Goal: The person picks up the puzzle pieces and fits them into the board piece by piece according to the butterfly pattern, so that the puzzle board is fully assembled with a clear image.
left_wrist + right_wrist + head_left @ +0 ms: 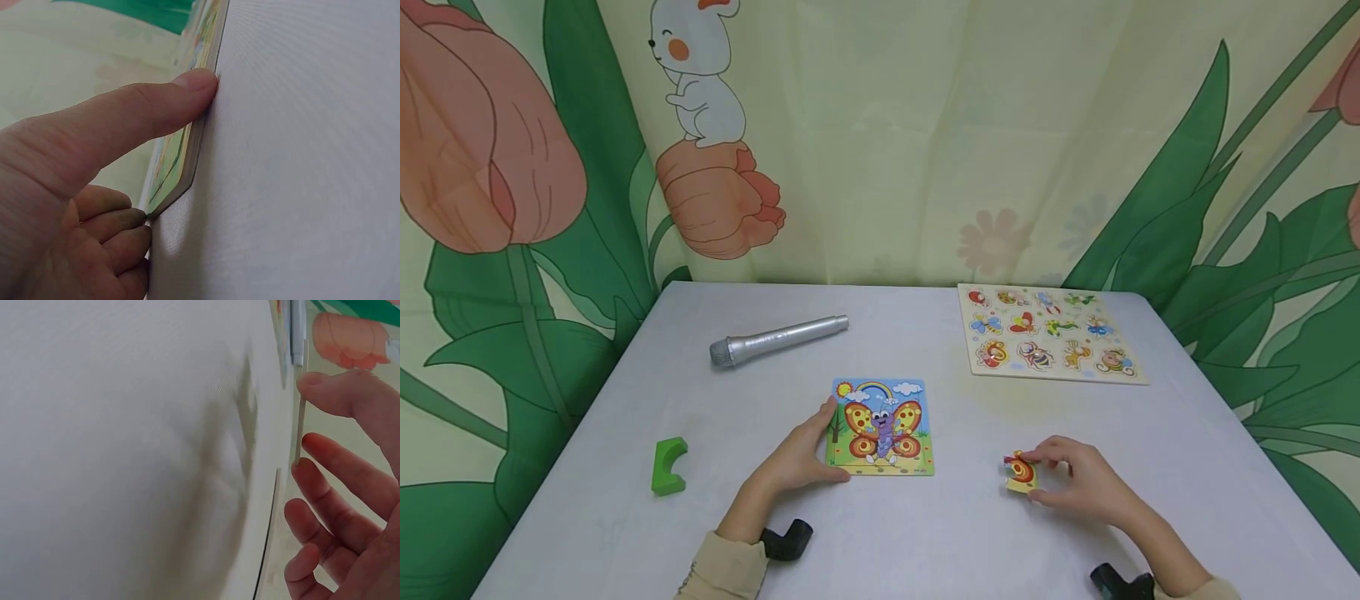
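A square butterfly puzzle (883, 427) lies flat on the white table in the head view. My left hand (805, 447) holds it by its left side, the thumb (194, 84) against the near edge and the fingers along the left edge. Farther right, my right hand (1078, 479) pinches a small puzzle piece (1020, 473) with a red and orange swirl on yellow. In the right wrist view this piece (300, 419) appears edge-on, thin, between thumb and fingertips and raised above the table.
A silver microphone (778, 340) lies behind the puzzle to the left. Near the left table edge is a green arch-shaped block (668, 467). A pegboard with several insect and animal pictures (1052, 335) lies at the back right. A patterned curtain (880, 150) hangs behind the table.
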{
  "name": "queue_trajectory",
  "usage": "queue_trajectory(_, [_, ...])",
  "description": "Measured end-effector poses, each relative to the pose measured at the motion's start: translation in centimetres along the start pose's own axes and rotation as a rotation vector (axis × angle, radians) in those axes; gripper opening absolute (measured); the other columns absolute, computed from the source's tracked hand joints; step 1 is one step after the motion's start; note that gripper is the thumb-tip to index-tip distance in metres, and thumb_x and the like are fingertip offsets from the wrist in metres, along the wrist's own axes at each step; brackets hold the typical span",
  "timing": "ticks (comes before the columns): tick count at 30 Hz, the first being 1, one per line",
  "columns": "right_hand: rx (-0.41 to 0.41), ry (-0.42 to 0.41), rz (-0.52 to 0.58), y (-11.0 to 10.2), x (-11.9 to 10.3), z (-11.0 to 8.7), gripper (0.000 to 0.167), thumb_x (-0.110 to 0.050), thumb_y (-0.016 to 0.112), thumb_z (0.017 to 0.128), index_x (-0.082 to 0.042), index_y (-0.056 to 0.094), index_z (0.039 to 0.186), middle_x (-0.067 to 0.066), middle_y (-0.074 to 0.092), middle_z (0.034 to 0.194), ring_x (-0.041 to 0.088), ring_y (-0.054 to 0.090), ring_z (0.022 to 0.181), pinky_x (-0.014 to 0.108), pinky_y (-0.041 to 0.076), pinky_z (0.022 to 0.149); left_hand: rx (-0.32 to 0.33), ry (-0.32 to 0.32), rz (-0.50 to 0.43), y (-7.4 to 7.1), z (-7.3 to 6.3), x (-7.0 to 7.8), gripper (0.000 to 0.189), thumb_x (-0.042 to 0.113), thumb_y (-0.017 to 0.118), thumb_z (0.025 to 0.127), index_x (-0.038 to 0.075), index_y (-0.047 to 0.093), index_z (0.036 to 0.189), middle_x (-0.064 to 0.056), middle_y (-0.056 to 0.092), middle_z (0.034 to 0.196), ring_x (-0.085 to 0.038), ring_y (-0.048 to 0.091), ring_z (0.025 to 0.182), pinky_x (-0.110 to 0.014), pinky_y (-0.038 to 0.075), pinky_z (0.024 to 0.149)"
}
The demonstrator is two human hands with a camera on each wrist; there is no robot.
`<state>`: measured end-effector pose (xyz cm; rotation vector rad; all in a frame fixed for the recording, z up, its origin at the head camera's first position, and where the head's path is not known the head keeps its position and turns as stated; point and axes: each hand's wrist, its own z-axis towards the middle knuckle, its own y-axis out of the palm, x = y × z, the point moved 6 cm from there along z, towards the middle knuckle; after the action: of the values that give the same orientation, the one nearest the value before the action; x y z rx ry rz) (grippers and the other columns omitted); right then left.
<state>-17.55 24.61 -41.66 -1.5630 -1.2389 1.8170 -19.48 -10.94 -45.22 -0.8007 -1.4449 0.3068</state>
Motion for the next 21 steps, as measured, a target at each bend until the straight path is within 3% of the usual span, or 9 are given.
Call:
queue_trajectory(14, [-0.068, -0.240, 0.034, 3.6, -5.9, 4.6, 0.038, -0.026, 0.081, 0.067, -0.013, 0.071, 0.101, -0.011, 0.058, 0.089, 0.014, 0.049, 0.078, 0.026, 0.044, 0.065, -0.002, 0.000, 0.001, -0.1, -0.1, 0.0, 0.107, 0.021, 0.084, 0.063, -0.002, 0.018, 0.144, -0.017, 0.020, 0.148, -0.030, 0.018, 0.136, -0.044, 0.020, 0.109])
queue_trajectory(21, [-0.095, -0.301, 0.058, 5.2, -7.7, 6.6, 0.038, -0.024, 0.080, 0.068, -0.014, 0.071, 0.103, -0.012, 0.058, 0.088, 0.012, 0.049, 0.077, 0.024, 0.044, 0.067, -0.006, 0.010, -0.006, -0.1, 0.0, 0.0, 0.107, 0.021, 0.084, 0.063, -0.001, 0.017, 0.144, -0.016, 0.020, 0.149, -0.030, 0.018, 0.136, -0.043, 0.021, 0.109])
